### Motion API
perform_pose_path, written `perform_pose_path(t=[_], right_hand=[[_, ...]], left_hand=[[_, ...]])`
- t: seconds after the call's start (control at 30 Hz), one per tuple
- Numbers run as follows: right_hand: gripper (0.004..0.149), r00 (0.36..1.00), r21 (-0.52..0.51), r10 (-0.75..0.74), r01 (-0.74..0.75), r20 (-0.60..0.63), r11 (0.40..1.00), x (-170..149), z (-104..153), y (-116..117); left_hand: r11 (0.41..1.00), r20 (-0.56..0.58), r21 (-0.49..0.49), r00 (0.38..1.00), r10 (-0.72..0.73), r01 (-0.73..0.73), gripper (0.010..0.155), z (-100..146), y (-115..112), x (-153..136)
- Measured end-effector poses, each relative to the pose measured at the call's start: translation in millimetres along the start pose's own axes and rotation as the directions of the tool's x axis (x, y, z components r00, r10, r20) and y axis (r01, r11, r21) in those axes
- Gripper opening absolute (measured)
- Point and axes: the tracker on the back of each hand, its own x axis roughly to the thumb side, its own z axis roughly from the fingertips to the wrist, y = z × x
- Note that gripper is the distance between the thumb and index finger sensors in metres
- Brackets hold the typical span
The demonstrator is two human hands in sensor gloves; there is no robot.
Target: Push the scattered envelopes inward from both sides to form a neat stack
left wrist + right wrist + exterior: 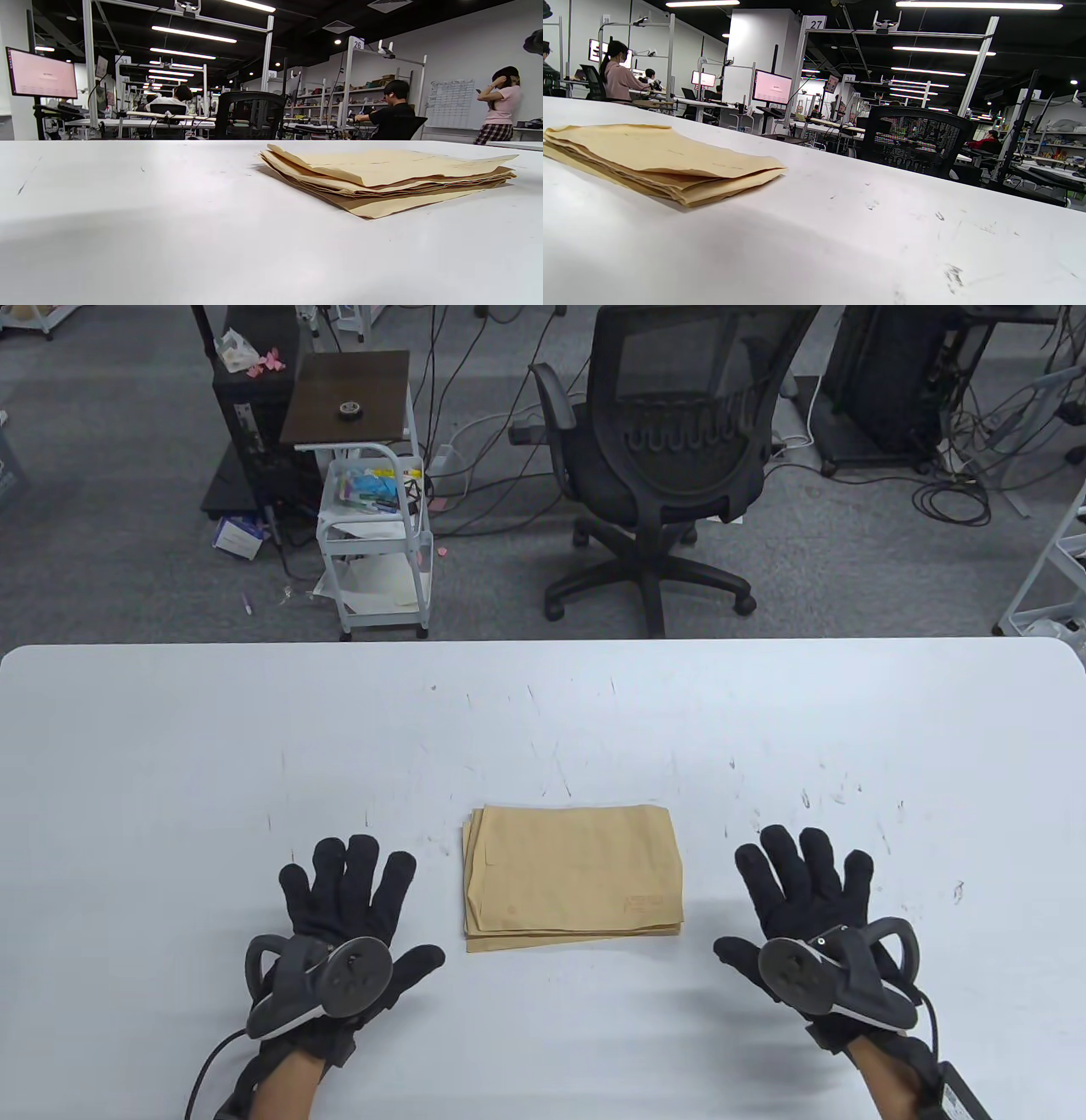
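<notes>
A stack of brown envelopes [573, 878] lies on the white table [543, 712], edges roughly aligned with slight offsets at the left and bottom. It also shows in the left wrist view [382, 178] and the right wrist view [653, 161]. My left hand [352, 899] rests flat on the table to the left of the stack, fingers spread, apart from it. My right hand [802, 891] rests flat to the right of the stack, fingers spread, apart from it. Neither hand holds anything. No fingers show in the wrist views.
A black office chair [662, 466] and a small white cart [373, 517] stand on the floor beyond the table's far edge. The table surface carries scuff marks [814, 797].
</notes>
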Motion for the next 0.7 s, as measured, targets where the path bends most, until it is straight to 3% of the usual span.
perform_pose_path(t=[0.7], right_hand=[[0.092,1.000,0.045,0.001,-0.001,0.005,0.999,1.3,-2.4,4.3]], left_hand=[[0.997,-0.005,-0.077,1.000,-0.019,0.019,0.098,-1.6,-2.2,6.0]])
